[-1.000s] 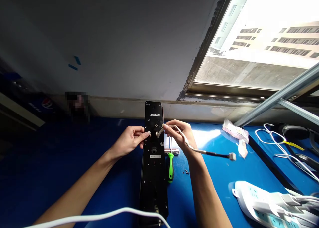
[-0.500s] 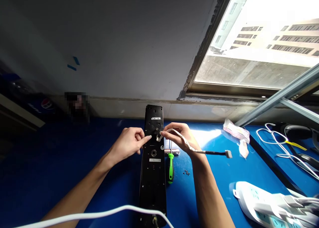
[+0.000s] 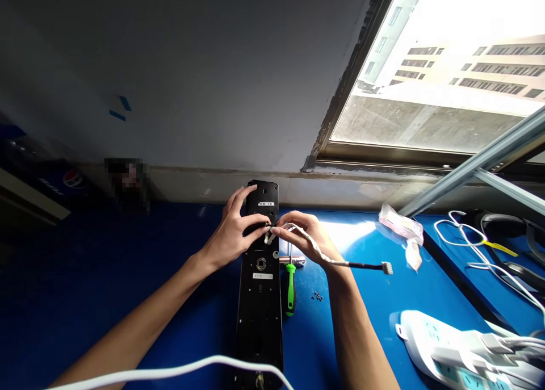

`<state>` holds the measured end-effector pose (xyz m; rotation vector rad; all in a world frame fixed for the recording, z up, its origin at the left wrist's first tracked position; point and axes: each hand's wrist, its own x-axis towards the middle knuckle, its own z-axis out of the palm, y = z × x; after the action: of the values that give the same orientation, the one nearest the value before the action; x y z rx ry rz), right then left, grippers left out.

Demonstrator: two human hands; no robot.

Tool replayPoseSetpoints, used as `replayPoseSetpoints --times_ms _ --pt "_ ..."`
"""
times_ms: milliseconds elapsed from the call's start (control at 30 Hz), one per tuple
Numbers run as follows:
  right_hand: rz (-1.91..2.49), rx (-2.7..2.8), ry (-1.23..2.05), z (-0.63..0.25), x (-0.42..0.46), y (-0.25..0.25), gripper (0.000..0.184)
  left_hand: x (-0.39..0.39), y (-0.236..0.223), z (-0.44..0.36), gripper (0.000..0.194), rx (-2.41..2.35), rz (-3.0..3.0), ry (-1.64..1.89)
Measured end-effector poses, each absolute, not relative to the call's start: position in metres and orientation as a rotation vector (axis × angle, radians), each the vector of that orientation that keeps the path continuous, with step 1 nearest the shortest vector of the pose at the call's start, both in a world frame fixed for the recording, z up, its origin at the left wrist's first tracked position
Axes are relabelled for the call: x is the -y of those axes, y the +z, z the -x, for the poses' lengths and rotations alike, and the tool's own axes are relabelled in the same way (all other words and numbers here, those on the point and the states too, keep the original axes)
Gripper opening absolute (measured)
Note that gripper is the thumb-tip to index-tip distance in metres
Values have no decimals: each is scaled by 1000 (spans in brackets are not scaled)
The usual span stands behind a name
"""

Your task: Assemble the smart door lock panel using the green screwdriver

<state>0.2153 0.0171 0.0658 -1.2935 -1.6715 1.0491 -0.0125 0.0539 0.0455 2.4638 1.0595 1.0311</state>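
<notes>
Pinching white wire harness [image 3: 315,243] at black lock panel [image 3: 259,322]

Panel lies lengthwise on blue worktop [image 3: 336,333], top end toward the wall, roughly where it lay a second ago. Biggest change is the left hand [image 3: 232,234]: earlier it sat at the panel's left edge with the index finger extended; now it has moved up and across the panel's upper face. Fingers [image 3: 255,225] are stretched out, thumb spread toward the top edge, the hand well open. Fingertips reach the wire's looped end near a hole in the panel; whether they grip it cannot be told.

Right hand [image 3: 304,237] stays beside the panel, fingers closed in a pinch on the harness close to the same hole. Its wire trails rightward over the hand, turns black, and ends in a small connector [image 3: 386,268], hanging above the worktop. Hands now nearly touch.

Just right of the panel lies a green-handled screwdriver [image 3: 290,288], small screws [image 3: 317,295] nearby. Further right: plastic packet [image 3: 400,224], white power strip [image 3: 426,339]. White cable [image 3: 170,370] crosses the foreground.
</notes>
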Motion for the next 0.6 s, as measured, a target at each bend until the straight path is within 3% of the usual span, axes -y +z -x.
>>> replayPoseSetpoints --times_ms 600 --pt "1234 1890 1082 -237 -19 51 32 -57 23 10 18 -1003 -2226 1174"
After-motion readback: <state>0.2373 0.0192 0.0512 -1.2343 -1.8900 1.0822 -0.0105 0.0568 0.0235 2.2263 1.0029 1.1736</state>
